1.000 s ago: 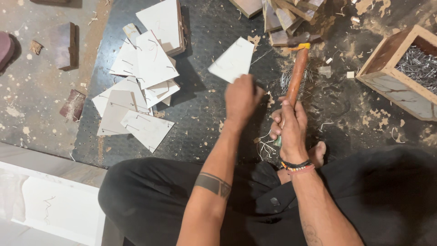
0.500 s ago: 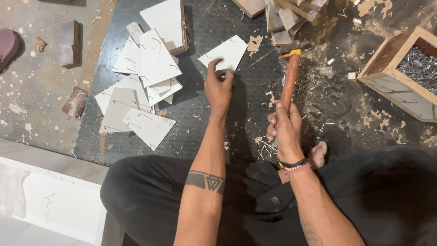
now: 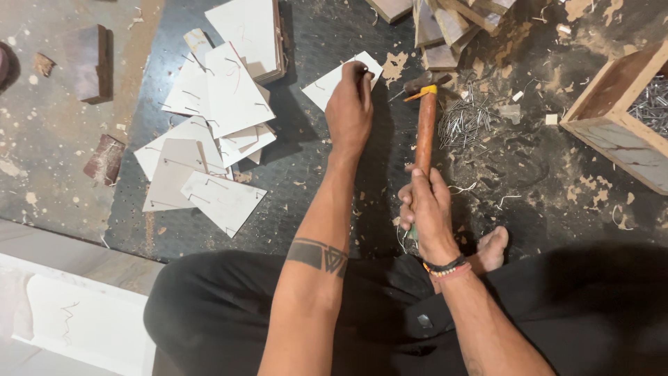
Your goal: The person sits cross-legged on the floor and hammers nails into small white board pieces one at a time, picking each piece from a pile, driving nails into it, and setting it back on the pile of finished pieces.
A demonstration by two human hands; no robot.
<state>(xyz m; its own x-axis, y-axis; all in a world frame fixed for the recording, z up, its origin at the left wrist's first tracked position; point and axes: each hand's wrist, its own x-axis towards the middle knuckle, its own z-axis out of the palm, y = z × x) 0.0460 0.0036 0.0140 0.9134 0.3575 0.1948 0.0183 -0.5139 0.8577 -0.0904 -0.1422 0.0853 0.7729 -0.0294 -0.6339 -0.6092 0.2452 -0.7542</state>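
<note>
The left hand (image 3: pixel 350 104) has stretched forward since a second ago, when it hovered lifted nearer the body; its fingertips now pinch what looks like a small nail against the near edge of a white board piece (image 3: pixel 334 80) lying flat on the dark mat (image 3: pixel 306 181). The right hand (image 3: pixel 426 209) stays wrapped around the wooden handle of the hammer (image 3: pixel 424 118), whose head has lowered and rests just right of that piece, beside a loose nail pile (image 3: pixel 466 118). Farther left lie stacked white offcuts (image 3: pixel 209 132); a wooden box (image 3: pixel 619 118) sits at the right edge.
</note>
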